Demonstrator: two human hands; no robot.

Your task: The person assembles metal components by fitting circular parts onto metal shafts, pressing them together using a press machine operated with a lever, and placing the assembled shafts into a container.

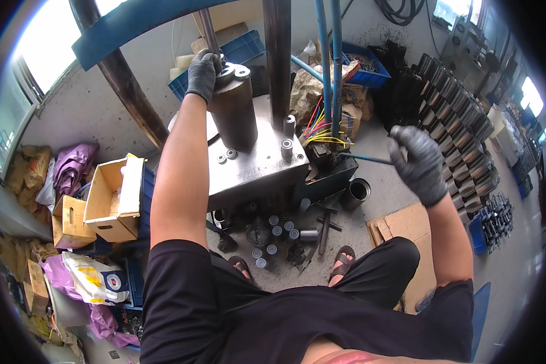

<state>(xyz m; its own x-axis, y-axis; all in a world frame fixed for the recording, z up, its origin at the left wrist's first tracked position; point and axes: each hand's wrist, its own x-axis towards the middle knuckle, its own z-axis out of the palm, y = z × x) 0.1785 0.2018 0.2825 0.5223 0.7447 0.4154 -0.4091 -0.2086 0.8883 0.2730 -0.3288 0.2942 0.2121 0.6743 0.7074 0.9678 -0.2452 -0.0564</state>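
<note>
Dark metal cylinder (pixel 235 118) stands upright on the shiny metal bed (pixel 258 173) of a press. Over its top edge bends the person's left hand (pixel 204 76), grey-gloved, beside small metal rings (pixel 241 72); from where I watch, I cannot tell whether it grips anything. At the cylinder's foot, on its near side, lie two little washers (pixel 226 156); to its right stand two small sleeves (pixel 287 148). Farther right of the cylinder, the gloved right hand (pixel 415 162) is curled at the end of a teal rod (pixel 367 158), though whether it is closed around it I can't make out. Well left of the cylinder sits an open wooden box (pixel 106 203); far right, rows of metal cylinders (pixel 452 112).
</note>
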